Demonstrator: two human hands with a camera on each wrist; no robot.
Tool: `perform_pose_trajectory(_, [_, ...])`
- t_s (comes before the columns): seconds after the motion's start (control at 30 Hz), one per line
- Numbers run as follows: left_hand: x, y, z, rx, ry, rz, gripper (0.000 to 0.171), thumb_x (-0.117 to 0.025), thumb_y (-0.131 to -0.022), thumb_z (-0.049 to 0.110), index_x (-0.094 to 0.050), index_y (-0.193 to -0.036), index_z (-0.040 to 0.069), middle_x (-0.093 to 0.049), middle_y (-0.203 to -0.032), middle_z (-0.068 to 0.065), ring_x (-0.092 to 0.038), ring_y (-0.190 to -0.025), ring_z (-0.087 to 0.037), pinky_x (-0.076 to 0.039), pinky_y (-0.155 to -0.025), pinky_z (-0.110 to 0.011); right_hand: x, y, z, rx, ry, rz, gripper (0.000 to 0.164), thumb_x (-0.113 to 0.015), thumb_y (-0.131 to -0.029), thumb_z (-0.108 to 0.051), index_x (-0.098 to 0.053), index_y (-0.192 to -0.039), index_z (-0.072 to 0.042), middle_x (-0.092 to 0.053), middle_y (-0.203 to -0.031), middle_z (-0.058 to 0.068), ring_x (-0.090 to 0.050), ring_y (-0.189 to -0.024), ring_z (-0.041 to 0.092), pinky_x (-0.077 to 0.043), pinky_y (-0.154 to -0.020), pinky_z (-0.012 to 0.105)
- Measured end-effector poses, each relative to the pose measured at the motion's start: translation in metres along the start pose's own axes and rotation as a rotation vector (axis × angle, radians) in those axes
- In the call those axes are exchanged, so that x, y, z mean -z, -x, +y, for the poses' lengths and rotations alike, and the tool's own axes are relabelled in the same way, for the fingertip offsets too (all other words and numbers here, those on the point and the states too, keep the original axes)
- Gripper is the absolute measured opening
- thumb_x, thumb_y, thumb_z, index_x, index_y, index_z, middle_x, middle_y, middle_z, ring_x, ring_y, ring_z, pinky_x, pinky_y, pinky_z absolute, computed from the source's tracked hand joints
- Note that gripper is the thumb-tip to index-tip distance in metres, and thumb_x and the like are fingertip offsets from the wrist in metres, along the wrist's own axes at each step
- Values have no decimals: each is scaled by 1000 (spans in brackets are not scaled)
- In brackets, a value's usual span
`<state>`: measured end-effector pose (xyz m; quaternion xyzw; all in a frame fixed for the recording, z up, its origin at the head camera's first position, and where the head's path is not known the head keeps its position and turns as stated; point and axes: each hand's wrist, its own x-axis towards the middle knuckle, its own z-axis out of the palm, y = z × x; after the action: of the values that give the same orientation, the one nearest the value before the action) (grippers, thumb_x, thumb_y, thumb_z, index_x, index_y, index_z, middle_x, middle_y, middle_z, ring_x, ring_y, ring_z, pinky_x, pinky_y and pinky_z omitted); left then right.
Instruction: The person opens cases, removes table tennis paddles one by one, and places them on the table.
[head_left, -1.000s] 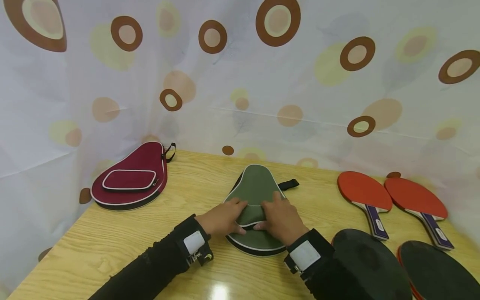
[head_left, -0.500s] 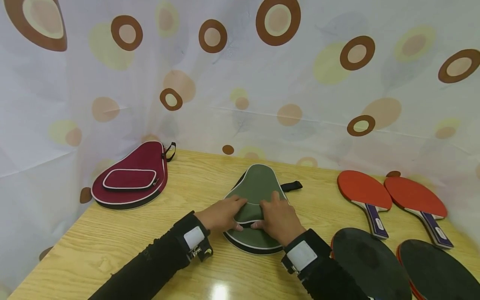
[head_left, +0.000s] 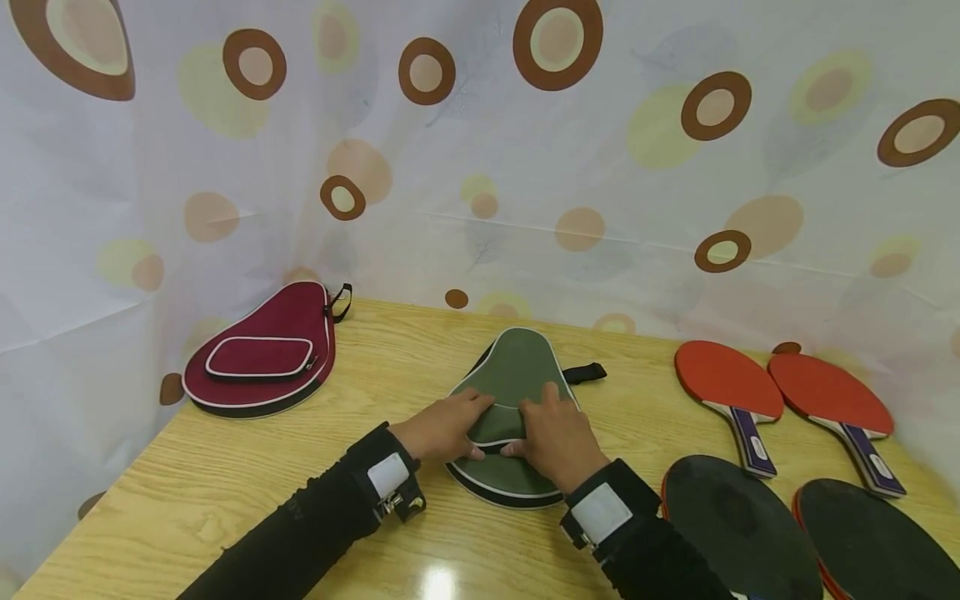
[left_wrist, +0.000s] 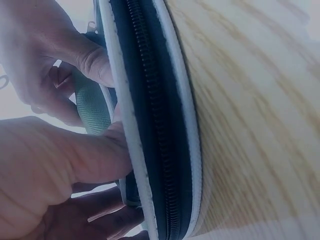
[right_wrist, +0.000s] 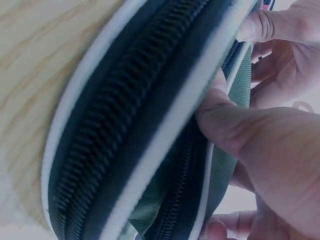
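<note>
A green table tennis paddle case (head_left: pixel 517 358) with white piping lies mid-table, its narrow end pointing away. My left hand (head_left: pixel 442 429) holds the left side of its front pocket (head_left: pixel 497 425), thumb at the pocket's lower edge, fingers on top. On the other side my right hand (head_left: pixel 561 437) grips that pocket the same way. The case's outer zipper (left_wrist: pixel 150 90) runs along its near rim in the left wrist view. From the right wrist, the pocket zipper (right_wrist: pixel 176 200) shows beside my right thumb (right_wrist: pixel 225 117). Some fingertips are hidden behind the pocket.
A dark red paddle case (head_left: pixel 258 358) lies at the back left. Two red-faced paddles (head_left: pixel 727 379) lie at the right, with black-faced paddles (head_left: pixel 738 521) nearer. The wooden table (head_left: pixel 247 500) ends at a patterned curtain (head_left: pixel 480 150) behind.
The green case has turned very slightly, its near end shifting left and its black strap right. Both hands keep their hold on the pocket, with the right hand a little farther left.
</note>
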<state>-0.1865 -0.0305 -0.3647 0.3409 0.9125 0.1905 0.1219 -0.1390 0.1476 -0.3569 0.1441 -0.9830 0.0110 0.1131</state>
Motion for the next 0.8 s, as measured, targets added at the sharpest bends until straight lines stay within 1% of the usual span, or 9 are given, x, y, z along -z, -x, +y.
perform_pose_trajectory(0.2, [3,1,1,5,-4,1,73,-79,-88,16,-43,-148,-5,-46,-148,-22,-50,-134,-35,-43,-108,-42,1,-2,0,-11,-5,-20,59,-88,-71,-44,-73,-107,1,-48,-84,16,-57,-61,30,-53,-56,43])
perform_pose_trajectory(0.47, [7,-1,0,12,19,-10,73,-79,-88,14,-43,-149,-3,-45,-150,-20,-47,-137,-35,-41,-110,-42,1,-3,0,-14,-16,-8,59,-88,-71,-44,-73,-106,1,-47,-81,15,-54,-58,27,-51,-53,40])
perform_pose_trajectory(0.8, [2,0,-1,17,50,-1,74,-79,-87,12,-42,-149,-4,-43,-151,-21,-44,-139,-36,-40,-111,-43,-2,2,3,9,-55,8,56,-87,-73,-43,-71,-106,0,-46,-84,16,-54,-59,29,-52,-53,44])
